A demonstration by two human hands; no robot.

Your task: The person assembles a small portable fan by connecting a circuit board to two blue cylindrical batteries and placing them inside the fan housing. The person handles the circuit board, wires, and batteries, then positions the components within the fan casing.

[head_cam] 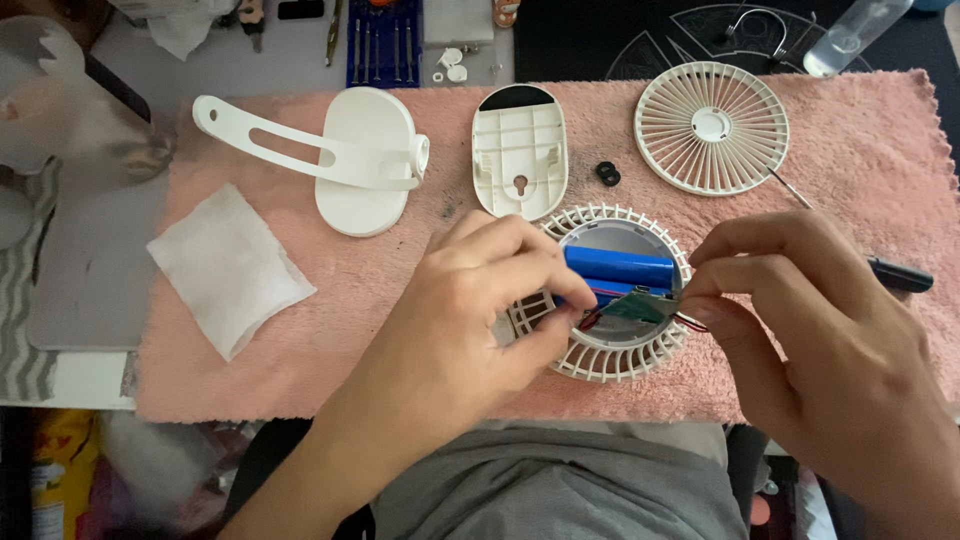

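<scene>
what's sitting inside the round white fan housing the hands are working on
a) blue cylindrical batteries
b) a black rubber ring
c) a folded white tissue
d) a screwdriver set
a: two blue cylindrical batteries lie inside the round white fan housing, with the left hand and right hand at a small green circuit board beside them.

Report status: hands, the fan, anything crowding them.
Left hand grips fan housing at blue batteries. Right hand pinches green circuit board. Front grille, stand lie apart.
</scene>
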